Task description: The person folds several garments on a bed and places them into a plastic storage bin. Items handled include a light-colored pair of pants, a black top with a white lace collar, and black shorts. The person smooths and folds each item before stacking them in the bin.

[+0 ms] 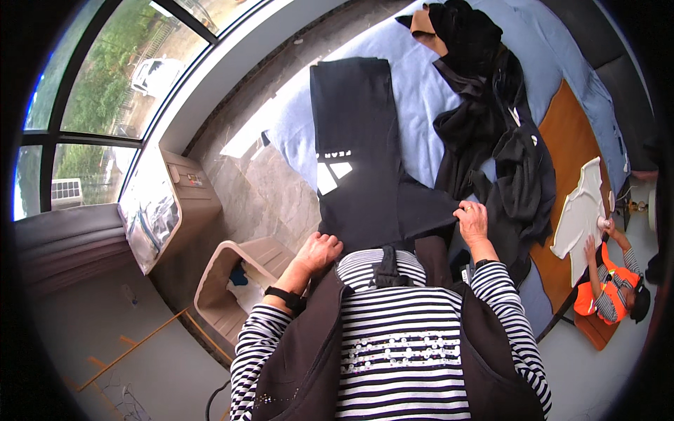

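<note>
A black garment [358,121] with white print lies in a long, narrow fold on the light blue cloth [418,113] of the table before me. My left hand [319,253] grips its near left corner, fingers curled over the edge. Out to the right, my right hand [474,222] pinches the end of a flap of the same garment, likely a sleeve, which is drawn out sideways. The flap looks taut between the folded body and my fingers. Part of the print disappears at the folded left edge.
Dark clothes [489,105] are heaped right of the garment. Beyond them, a co-worker [611,294] in an orange vest handles a white garment [579,210] on brown cloth [568,131]. At left stand an open bin [263,252] holding cloth and another bin [195,184] with clear plastic wrapping.
</note>
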`<state>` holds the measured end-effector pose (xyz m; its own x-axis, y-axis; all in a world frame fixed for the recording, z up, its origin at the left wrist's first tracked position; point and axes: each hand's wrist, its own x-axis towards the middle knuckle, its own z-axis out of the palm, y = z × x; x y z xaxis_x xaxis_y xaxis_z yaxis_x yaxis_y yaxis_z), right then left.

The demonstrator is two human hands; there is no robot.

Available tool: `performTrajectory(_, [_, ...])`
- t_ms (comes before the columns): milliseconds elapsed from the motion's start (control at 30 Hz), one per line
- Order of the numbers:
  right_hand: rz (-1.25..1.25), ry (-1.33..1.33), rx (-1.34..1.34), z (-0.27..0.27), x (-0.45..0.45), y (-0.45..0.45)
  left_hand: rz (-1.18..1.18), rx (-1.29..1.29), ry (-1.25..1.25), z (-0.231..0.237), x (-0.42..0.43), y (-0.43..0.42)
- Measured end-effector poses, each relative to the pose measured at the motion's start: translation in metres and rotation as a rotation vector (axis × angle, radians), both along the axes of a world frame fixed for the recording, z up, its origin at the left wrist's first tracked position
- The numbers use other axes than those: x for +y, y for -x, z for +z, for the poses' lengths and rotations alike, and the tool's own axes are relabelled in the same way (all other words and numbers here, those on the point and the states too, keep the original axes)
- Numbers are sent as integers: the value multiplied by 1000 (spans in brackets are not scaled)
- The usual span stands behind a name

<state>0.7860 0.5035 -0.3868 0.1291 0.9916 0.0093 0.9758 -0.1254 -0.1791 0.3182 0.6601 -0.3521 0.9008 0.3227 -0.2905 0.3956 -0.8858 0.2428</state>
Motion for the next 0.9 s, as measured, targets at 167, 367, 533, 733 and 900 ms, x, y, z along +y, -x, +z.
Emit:
performTrajectory(167, [-24, -23, 27, -14, -11, 11, 15, 59, 57, -15, -9, 5])
performTrajectory(367, [-158, 114, 89, -25, -26, 19, 53, 81, 109, -26, -16, 6])
performTrajectory(533, [-300, 246, 139, -35, -27, 26, 80, 98, 169, -39, -20, 6])
performTrajectory(733, [-253, 304, 163, -39, -17, 24, 108, 107, 231, -66, -26, 4])
performTrajectory(900, [-261, 355, 143, -37, -5, 20, 136, 91, 305, -82, -21, 7])
